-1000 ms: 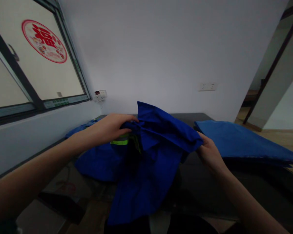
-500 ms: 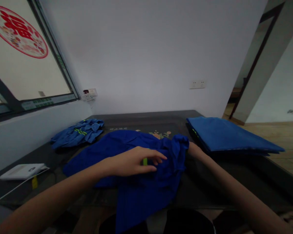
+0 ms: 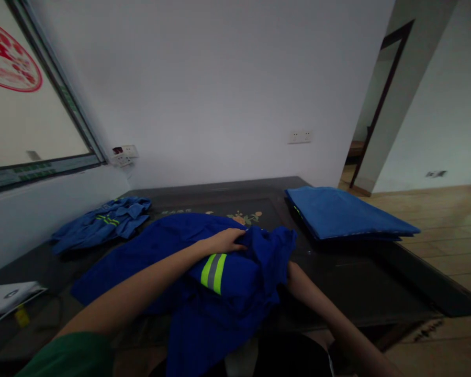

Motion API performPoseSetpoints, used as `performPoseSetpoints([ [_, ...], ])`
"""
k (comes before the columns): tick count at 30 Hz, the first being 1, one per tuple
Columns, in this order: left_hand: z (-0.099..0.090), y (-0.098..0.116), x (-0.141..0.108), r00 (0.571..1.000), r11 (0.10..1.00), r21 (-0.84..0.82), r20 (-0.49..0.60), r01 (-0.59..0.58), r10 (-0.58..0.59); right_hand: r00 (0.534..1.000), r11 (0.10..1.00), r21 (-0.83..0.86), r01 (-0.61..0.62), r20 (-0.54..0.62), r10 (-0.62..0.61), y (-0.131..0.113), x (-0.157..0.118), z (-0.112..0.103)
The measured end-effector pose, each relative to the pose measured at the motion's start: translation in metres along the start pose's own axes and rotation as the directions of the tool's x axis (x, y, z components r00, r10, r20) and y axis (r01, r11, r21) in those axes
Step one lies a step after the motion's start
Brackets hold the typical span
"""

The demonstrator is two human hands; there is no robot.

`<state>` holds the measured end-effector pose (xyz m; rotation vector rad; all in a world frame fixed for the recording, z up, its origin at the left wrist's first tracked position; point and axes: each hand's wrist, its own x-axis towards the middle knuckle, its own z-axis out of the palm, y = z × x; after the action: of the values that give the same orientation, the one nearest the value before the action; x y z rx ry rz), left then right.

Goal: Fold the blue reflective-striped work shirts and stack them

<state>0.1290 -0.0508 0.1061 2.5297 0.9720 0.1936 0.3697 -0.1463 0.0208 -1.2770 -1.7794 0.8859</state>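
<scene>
A deep-blue work garment (image 3: 204, 225) lies rumpled across the dark table, with one part hanging over the near edge. A band of yellow-green and grey reflective tape (image 3: 213, 273) shows on it. My left hand (image 3: 228, 241) reaches over the cloth from the left, its thumb and fingers closed on a fold just above the tape. At the bunched right end of the garment is my right hand (image 3: 293, 273). Its fingers disappear into the cloth, so their grip is hidden.
On the dark table (image 3: 337, 285), a crumpled blue garment (image 3: 105, 220) lies back left, and flat folded blue clothes (image 3: 345, 212) lie at the right. A white device (image 3: 10, 294) with a cable sits at the left edge. Behind stands a wall with sockets (image 3: 299, 137).
My left hand has gone from hovering with parted fingers to closing on the cloth. My right hand has come nearer and lower, and the reflective band now shows in full. The view has turned right.
</scene>
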Motion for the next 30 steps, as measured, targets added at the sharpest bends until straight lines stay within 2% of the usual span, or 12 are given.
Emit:
performPoseSetpoints([
  [2,0.004,-0.001,0.004,0.998,0.999,-0.037,-0.051,-0.026,0.025,0.999,0.981,0.192,0.013,-0.041,-0.005,-0.005,0.005,0.005],
  [5,-0.014,0.001,0.000,0.966,0.996,-0.094,-0.259,-0.005,-0.020,0.994,0.885,0.463,-0.050,-0.059,0.088,-0.017,0.005,0.009],
  [7,-0.040,0.003,-0.008,0.903,0.993,-0.113,-0.421,0.044,-0.087,0.992,0.806,0.588,-0.071,-0.044,0.120,-0.029,0.004,0.007],
  [10,-0.089,0.011,-0.026,0.787,0.990,-0.123,-0.603,0.073,-0.133,0.993,0.716,0.696,-0.049,-0.040,0.107,-0.048,0.009,-0.006],
  [13,-0.142,0.022,-0.053,0.675,0.993,-0.061,-0.729,0.099,-0.112,0.994,0.669,0.743,-0.021,-0.053,0.091,-0.070,0.019,-0.031],
  [15,-0.174,0.029,-0.074,0.623,0.989,0.017,-0.778,0.145,-0.078,0.994,0.671,0.742,-0.008,-0.070,0.089,-0.085,0.025,-0.050],
  [17,-0.202,0.037,-0.097,0.604,0.972,0.112,-0.796,0.206,-0.037,0.994,0.691,0.723,-0.007,-0.074,0.087,-0.099,0.028,-0.069],
  [21,-0.242,0.050,-0.138,0.634,0.916,0.278,-0.773,0.290,0.033,0.993,0.761,0.643,-0.085,-0.011,0.120,-0.123,0.031,-0.101],
  [23,-0.258,0.058,-0.154,0.610,0.879,0.324,-0.791,0.350,0.049,0.989,0.799,0.591,-0.110,-0.012,0.145,-0.134,0.034,-0.118],
  [24,-0.267,0.064,-0.162,0.571,0.853,0.334,-0.819,0.402,0.051,0.988,0.817,0.568,-0.100,-0.038,0.147,-0.140,0.035,-0.127],
  [28,-0.300,0.098,-0.189,0.347,0.738,0.259,-0.937,0.623,0.036,0.979,0.880,0.475,0.014,-0.185,0.084,-0.171,0.039,-0.169],
  [30,-0.312,0.117,-0.198,0.274,0.716,0.197,-0.962,0.670,0.009,0.964,0.911,0.395,0.116,-0.266,-0.008,-0.188,0.039,-0.184],
])
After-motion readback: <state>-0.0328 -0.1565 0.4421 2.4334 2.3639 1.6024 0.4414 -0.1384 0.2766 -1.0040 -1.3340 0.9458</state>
